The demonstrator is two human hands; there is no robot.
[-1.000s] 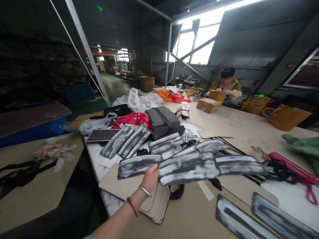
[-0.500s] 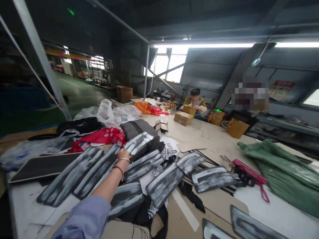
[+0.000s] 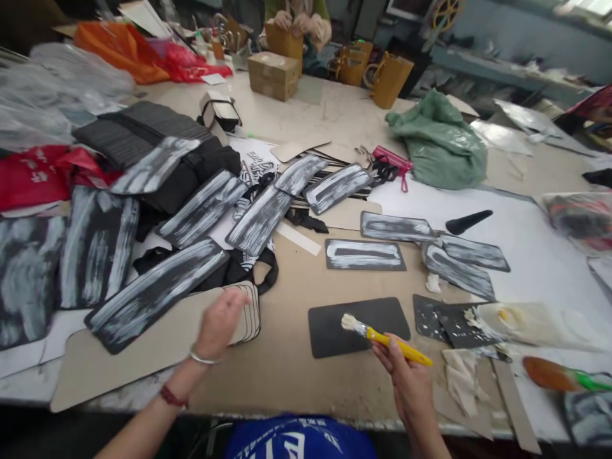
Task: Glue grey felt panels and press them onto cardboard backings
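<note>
My right hand (image 3: 412, 376) grips the yellow handle of a paintbrush (image 3: 389, 341). Its whitish bristles hang over or touch a dark rectangular panel (image 3: 329, 331) on the table; contact is unclear. My left hand (image 3: 222, 322), blurred with its fingers smeared, is over a stack of beige panels (image 3: 143, 347). Just above that hand, a dark panel streaked with white (image 3: 160, 293) lies across the stack. To the right of the bare dark panel, a container with pale paste (image 3: 516, 319) lies on its side, and some paste shows at its mouth.
More white-streaked panels (image 3: 366, 255) lie spread across the table. A black-handled tool (image 3: 468, 221), a green bag (image 3: 437, 143) and a cardboard box (image 3: 273, 75) stand or lie farther back. At the far side, another person's hands (image 3: 291, 24) hold a brown case. An orange-and-green brush (image 3: 554, 373) lies right.
The view has swung down and right. My left hand has left the white-streaked panel on the dark bundle and come back toward me. My right hand with the paintbrush is now in view.
</note>
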